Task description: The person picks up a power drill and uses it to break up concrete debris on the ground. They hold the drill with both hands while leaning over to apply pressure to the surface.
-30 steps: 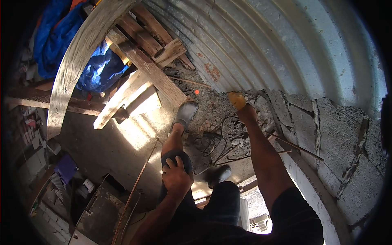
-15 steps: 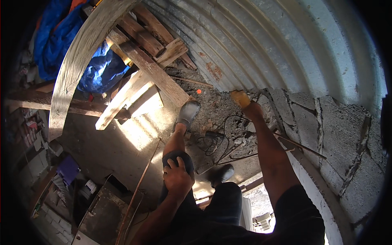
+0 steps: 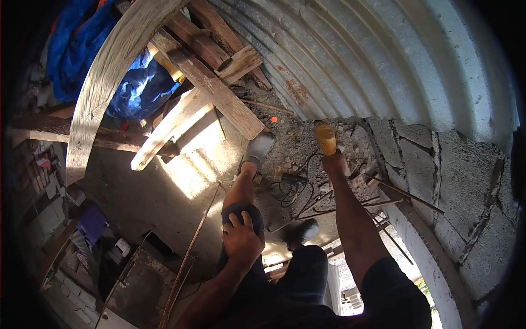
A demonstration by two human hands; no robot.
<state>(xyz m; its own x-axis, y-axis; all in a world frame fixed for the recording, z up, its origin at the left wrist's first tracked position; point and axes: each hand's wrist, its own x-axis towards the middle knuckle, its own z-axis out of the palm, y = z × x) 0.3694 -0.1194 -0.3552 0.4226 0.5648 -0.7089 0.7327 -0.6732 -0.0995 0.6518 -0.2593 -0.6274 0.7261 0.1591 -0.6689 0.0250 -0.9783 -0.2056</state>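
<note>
My right hand (image 3: 335,163) grips a yellow tool (image 3: 325,138) at the lower edge of the corrugated metal sheet (image 3: 372,60); whether they touch I cannot tell. My left hand (image 3: 243,241) rests on my bent left knee, its fingers spread and curved over the dark cloth. My left shoe (image 3: 259,147) stands by the end of a wooden beam (image 3: 213,90), on rubble and dusty floor. A black cord (image 3: 307,183) loops between my feet and up toward my right hand.
Wooden planks, a curved pale board (image 3: 93,104) and a blue tarp (image 3: 142,88) lie upper left. A block wall (image 3: 460,181) stands at right, with thin rods (image 3: 416,197) beside it. A rusty metal box (image 3: 139,285) and a long rebar (image 3: 194,247) are lower left.
My right hand and the yellow tool have swung a little downward, the tool now pointing more straight away from me. The view has shifted slightly; my left hand stays on the knee.
</note>
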